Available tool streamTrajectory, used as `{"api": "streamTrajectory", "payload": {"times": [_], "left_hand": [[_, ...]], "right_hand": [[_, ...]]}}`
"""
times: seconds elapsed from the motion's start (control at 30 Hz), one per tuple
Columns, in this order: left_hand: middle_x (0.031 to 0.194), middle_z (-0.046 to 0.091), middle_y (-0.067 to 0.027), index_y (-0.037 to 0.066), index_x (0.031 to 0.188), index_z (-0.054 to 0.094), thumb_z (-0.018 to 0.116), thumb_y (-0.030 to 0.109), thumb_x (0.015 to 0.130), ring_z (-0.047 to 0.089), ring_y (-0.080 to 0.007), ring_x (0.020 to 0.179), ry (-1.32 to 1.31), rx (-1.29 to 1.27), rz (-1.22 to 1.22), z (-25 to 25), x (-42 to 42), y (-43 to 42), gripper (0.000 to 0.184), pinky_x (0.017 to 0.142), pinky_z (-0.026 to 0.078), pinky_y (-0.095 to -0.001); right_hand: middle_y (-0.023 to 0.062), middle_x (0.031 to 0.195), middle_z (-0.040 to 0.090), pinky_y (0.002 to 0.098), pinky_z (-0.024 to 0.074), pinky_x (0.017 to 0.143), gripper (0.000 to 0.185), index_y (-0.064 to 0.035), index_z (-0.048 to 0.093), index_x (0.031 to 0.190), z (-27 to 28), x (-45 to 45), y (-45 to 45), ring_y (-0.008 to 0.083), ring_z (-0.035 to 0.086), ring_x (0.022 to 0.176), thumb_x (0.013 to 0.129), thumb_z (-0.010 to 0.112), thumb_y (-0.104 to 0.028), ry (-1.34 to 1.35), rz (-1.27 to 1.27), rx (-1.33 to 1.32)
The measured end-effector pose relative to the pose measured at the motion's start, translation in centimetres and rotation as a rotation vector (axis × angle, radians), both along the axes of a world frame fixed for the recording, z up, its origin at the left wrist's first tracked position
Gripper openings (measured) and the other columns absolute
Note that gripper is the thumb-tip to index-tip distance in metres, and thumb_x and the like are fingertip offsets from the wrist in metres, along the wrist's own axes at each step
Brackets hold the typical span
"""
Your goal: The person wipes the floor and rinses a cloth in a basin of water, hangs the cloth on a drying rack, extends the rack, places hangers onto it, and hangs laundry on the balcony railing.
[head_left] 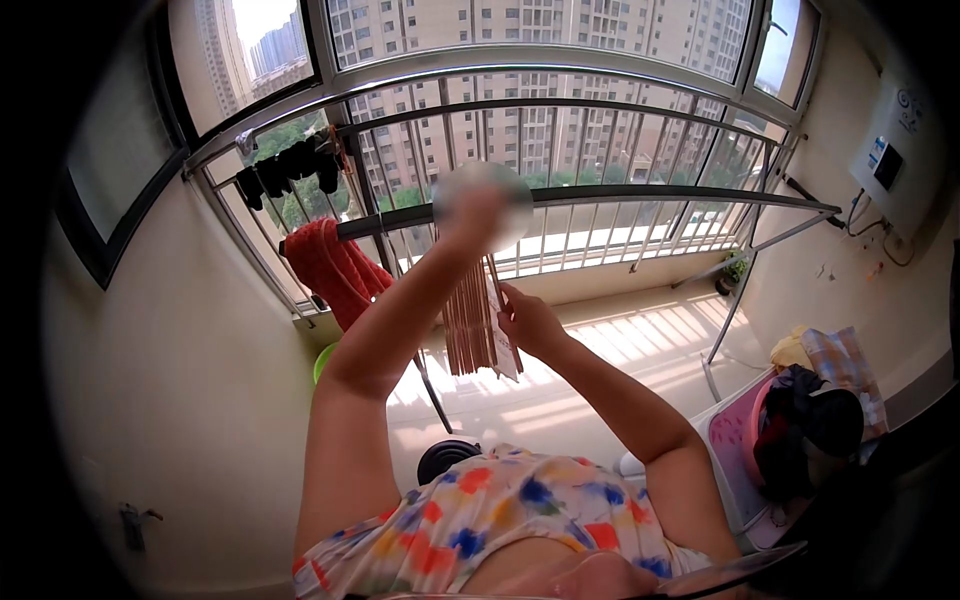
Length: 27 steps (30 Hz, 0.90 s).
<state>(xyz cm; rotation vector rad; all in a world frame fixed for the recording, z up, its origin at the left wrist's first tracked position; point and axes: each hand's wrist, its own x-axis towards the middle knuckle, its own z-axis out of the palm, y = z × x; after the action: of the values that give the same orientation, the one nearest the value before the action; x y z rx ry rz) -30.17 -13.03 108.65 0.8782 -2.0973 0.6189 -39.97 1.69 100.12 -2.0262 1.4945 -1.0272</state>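
A bundle of thin brown hangers or slats (pixel 468 325) hangs below the dark rail of the drying rack (pixel 640 193). My left hand (pixel 475 212) is raised at that rail, above the bundle; a blurred patch covers its fingers, so its grip cannot be made out. Lower down, my right hand (pixel 528 322) has its fingers closed on the right edge of the bundle, beside a pale flat strip. On the left end of the rail hangs a red towel (pixel 335 268).
Small black items (pixel 290 168) hang near the window at the left. A pink basin (pixel 757 420) with dark clothes stands at the right, near a checked cloth (pixel 845 365). The rack's legs reach the floor, and a water heater (pixel 895 150) is on the right wall.
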Motion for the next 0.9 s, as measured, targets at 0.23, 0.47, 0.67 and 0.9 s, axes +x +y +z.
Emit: {"api": "streamTrajectory", "payload": {"times": [0.23,0.47,0.67,0.9], "left_hand": [[0.09,0.058,-0.0106,0.01,0.082,0.063,0.063,0.011,0.068,0.055,-0.0301,0.09,-0.059,-0.01,0.176,0.2,8.5,0.4,0.014,0.079,0.043,-0.0437],[0.097,0.058,-0.0122,0.017,0.089,0.064,0.064,0.022,0.071,0.057,-0.0295,0.09,-0.185,0.243,0.368,0.9,14.6,0.6,0.019,0.074,0.044,-0.0436],[0.104,0.055,-0.0081,0.008,0.1,0.056,0.061,0.01,0.075,0.057,-0.0287,0.094,-0.128,0.054,0.165,3.5,11.5,4.6,0.025,0.086,0.041,-0.0425],[0.096,0.058,-0.0127,0.004,0.097,0.056,0.055,0.027,0.087,0.056,-0.028,0.094,-0.278,0.799,-0.35,3.1,-3.1,10.2,0.025,0.082,0.043,-0.0379]], "right_hand": [[0.0182,0.078,0.063,0.0455,0.0471,0.071,0.048,-0.0017,0.043,0.122,0.4,6.6,-1.1,0.0364,0.06,0.076,0.077,0.05,-0.017,-0.012,0.152,0.045],[0.0156,0.08,0.065,0.0433,0.0473,0.072,0.06,-0.0064,0.041,0.127,2.4,9.2,-2.0,0.0347,0.061,0.081,0.081,0.06,-0.039,0.074,0.308,0.109],[0.0104,0.078,0.064,0.0349,0.048,0.065,0.047,-0.0061,0.055,0.114,2.2,3.8,-4.3,0.0257,0.063,0.072,0.082,0.061,-0.04,-0.09,0.157,0.067],[0.0039,0.075,0.06,0.0273,0.0449,0.06,0.029,-0.004,0.057,0.104,1.9,-8.6,-3.7,0.0137,0.057,0.068,0.086,0.056,-0.027,-0.345,0.086,0.157]]}}
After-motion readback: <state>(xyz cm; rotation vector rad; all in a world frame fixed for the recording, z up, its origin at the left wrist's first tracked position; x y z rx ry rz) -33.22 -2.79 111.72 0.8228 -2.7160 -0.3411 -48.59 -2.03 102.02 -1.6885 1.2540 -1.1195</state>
